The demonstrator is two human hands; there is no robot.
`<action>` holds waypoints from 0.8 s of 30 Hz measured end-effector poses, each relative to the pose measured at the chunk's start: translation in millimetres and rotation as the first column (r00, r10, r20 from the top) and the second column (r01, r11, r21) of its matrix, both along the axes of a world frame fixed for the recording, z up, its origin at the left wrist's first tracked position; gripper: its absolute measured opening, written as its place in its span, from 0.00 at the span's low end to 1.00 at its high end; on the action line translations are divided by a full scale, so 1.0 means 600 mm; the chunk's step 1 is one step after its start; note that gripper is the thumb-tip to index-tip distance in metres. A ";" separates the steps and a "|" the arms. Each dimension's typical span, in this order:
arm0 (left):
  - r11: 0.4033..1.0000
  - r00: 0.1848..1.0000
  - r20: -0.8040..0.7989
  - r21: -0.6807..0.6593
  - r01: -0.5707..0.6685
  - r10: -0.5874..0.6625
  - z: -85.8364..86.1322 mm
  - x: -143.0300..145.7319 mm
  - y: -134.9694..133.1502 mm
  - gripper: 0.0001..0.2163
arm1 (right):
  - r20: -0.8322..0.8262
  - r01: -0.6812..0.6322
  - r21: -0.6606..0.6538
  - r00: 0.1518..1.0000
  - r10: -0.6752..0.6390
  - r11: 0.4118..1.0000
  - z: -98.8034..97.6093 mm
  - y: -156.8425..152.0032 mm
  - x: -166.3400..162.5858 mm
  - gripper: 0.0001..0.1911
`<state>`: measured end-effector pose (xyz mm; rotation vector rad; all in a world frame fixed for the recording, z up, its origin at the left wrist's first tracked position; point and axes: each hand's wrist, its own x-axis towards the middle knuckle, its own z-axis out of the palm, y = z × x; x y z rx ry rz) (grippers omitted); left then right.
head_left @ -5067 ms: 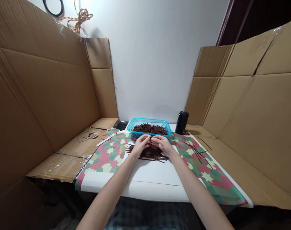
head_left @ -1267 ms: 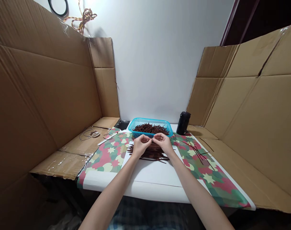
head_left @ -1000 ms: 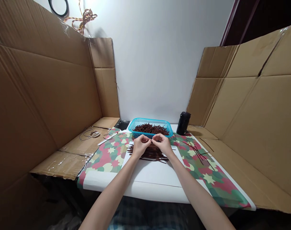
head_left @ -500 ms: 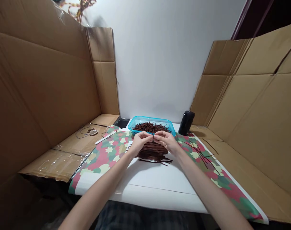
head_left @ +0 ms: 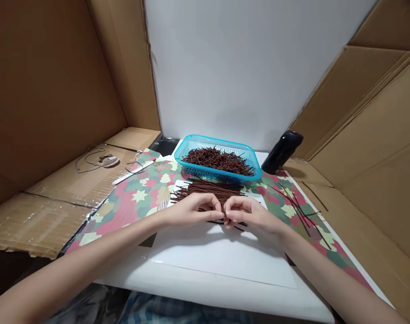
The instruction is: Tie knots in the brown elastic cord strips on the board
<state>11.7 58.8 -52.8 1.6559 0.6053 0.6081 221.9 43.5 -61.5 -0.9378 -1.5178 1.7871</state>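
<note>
My left hand (head_left: 191,210) and my right hand (head_left: 248,213) meet fingertip to fingertip over a white sheet (head_left: 221,252). Both are closed in a pinch on a thin dark brown strip (head_left: 224,218) held between them. Right behind the hands lies a flat pile of long brown strips (head_left: 208,191). Further back stands a turquoise plastic basket (head_left: 191,165) filled with short, knotted brown pieces (head_left: 218,159).
A camouflage-patterned sheet (head_left: 137,198) covers the table. Loose strips (head_left: 301,211) lie on it at the right. A black cylinder (head_left: 282,145) stands by the basket. Cardboard walls (head_left: 50,81) enclose both sides; cords and a white pen-like stick (head_left: 127,173) lie at left.
The view has tilted down and moved closer. My hands have come nearer to me and lower, from in front of the basket to above the white sheet, still pinched together.
</note>
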 end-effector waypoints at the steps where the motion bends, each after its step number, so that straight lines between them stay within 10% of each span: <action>1: 0.997 0.998 -0.058 0.069 0.025 -0.021 0.002 -0.004 -0.001 0.05 | 0.005 -0.045 -0.007 0.999 0.045 0.999 -0.004 0.000 0.002 0.05; 10: 0.967 0.953 -0.170 -0.008 0.254 -0.252 -0.021 -0.010 -0.002 0.04 | -0.143 -0.204 -0.197 0.974 0.178 0.959 -0.060 -0.008 -0.001 0.12; 24: 0.911 0.977 -0.043 -0.373 0.177 -0.208 -0.043 -0.010 0.006 0.04 | -0.120 -0.297 -0.213 0.953 0.277 0.931 -0.042 -0.010 0.000 0.06</action>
